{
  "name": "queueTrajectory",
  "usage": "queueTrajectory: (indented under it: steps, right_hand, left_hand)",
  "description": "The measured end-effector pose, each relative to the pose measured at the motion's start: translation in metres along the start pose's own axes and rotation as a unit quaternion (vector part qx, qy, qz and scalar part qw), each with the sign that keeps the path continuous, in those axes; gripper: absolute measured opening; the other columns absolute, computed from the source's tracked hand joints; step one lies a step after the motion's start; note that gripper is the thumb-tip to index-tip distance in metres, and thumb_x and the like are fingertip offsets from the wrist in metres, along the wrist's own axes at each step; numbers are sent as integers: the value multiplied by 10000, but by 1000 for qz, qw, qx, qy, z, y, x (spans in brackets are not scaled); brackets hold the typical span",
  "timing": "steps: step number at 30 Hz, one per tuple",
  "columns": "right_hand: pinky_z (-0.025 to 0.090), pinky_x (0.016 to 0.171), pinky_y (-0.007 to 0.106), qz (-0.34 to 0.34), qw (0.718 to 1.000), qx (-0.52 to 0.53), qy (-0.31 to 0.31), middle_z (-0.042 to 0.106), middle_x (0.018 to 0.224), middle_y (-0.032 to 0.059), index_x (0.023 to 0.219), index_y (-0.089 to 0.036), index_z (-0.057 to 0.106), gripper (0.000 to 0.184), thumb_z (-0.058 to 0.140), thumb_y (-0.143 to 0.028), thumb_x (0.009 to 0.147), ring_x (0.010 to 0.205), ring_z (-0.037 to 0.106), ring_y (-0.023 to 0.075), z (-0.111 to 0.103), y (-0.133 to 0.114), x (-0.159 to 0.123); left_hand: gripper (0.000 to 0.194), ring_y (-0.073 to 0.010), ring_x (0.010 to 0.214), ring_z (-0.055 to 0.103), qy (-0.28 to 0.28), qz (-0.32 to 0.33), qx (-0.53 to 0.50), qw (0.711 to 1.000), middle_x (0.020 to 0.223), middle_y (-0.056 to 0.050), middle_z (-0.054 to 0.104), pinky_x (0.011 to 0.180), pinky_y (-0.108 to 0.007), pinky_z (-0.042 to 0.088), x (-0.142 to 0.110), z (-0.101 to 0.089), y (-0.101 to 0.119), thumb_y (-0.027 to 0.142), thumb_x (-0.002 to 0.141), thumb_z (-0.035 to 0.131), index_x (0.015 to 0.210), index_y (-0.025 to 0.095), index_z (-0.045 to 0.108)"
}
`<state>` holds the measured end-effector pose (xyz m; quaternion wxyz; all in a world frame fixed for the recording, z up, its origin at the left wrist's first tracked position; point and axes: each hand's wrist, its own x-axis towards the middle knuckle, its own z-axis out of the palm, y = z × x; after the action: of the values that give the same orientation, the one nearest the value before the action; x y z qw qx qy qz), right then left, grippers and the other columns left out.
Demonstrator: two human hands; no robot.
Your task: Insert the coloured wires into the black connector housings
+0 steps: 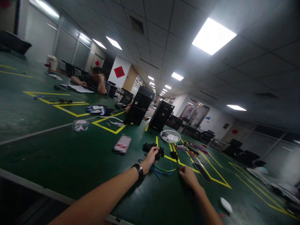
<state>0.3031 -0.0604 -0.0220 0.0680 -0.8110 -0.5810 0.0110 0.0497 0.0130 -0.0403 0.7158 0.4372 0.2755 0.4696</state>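
holding black part (147, 146), left hand (151, 158) has open tabletop (93, 165) toward near edge (44, 189).

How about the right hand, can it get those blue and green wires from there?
Probably yes: the right hand is close beside the blue and green wires, some ends point its way, and nothing seems to stand between.

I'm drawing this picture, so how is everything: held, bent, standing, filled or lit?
Black part: held in the left grip
Right grip: curled, holding unclear
Green wire: bent in a curve
White basket: things inside
Clear container: things inside, open or shut unclear
Computer towers: standing upright
Big ceiling light: lit
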Motion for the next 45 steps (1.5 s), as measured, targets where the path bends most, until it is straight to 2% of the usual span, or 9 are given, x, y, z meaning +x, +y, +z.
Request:
queueTrajectory:
  steps: [5, 9, 11, 14, 22, 28, 32, 36, 45]
  right_hand:
    - [371, 617, 244, 14, 999, -14, -33, 692, 776, 96, 721, -134, 664, 156, 521, -165, 774, 758, 640, 202, 1, -3, 16]
    - [390, 671, 252, 21, 1000, -15, -10, 678, 964, 119, 1024, -134, 630, 261, 529, -199, 792, 882, 628, 218, 4, -1, 18]
    - [395, 681, 254, 10, 1000, -5, -5, 672, 964, 100, 1104, -162, 598, 307, 519, -228, 814, 891, 625, 212, 6, -1, 17]
    - [393, 662, 256, -9, 1000, 11, -1, 671, 892, 66, 1055, -199, 618, 255, 494, -244, 836, 844, 626, 202, 8, -2, 16]
    - [398, 688, 244, -5, 997, 64, 39, 678, 933, 68, 943, -178, 598, 176, 514, -169, 789, 868, 625, 189, 11, 0, 13]
    - [396, 655, 233, 2, 992, 114, 52, 697, 845, 51, 1134, -145, 544, 368, 543, -153, 766, 791, 642, 179, 9, 0, 9]
    - [393, 651, 234, 7, 992, 120, 48, 712, 847, 57, 1049, -149, 633, 293, 577, -205, 766, 797, 650, 189, 1, 1, 5]
    - [395, 639, 242, 13, 990, 117, 77, 721, 861, 76, 985, -140, 692, 264, 595, -256, 769, 807, 654, 205, -4, 3, 1]
    - [409, 666, 258, 39, 985, 113, 121, 717, 892, 95, 892, -134, 694, 242, 534, -295, 809, 822, 653, 215, -8, 12, 2]
  left_hand:
    - [255, -181, 943, 550, 28, 18, -10, 999, 1082, -57, 602, 587, -198, 419, 3, 0, 0, 351, 881, 427, 1086, 252, 542]
    - [254, -182, 936, 546, 32, 11, -26, 999, 1107, -55, 595, 609, -212, 434, -1, 5, 1, 346, 882, 430, 1089, 253, 544]
    - [254, -182, 940, 544, 24, 8, -25, 999, 1124, -56, 590, 621, -216, 436, -3, 7, -1, 337, 885, 424, 1089, 249, 547]
    - [253, -182, 955, 536, 10, 11, -14, 1000, 1149, -53, 573, 633, -218, 441, -6, 11, -4, 334, 887, 423, 1084, 246, 554]
    - [245, -169, 900, 550, 0, 25, -5, 1000, 1108, -52, 587, 598, -202, 442, -2, 8, -6, 346, 868, 473, 1068, 247, 576]
    - [258, -188, 928, 582, 4, 40, -28, 999, 1054, -81, 625, 566, -199, 455, -1, 3, -4, 364, 866, 483, 1075, 234, 564]
    - [246, -175, 834, 608, 1, 39, -57, 998, 984, -91, 648, 538, -200, 450, -6, 6, 2, 344, 872, 482, 1070, 220, 558]
    - [223, -158, 762, 613, -1, 33, -88, 996, 953, -91, 658, 537, -206, 452, -12, 9, 9, 316, 885, 462, 1062, 213, 550]
    - [242, -149, 698, 620, -13, 36, -121, 992, 917, -80, 664, 547, -224, 459, -11, 8, 5, 367, 897, 466, 1070, 215, 540]
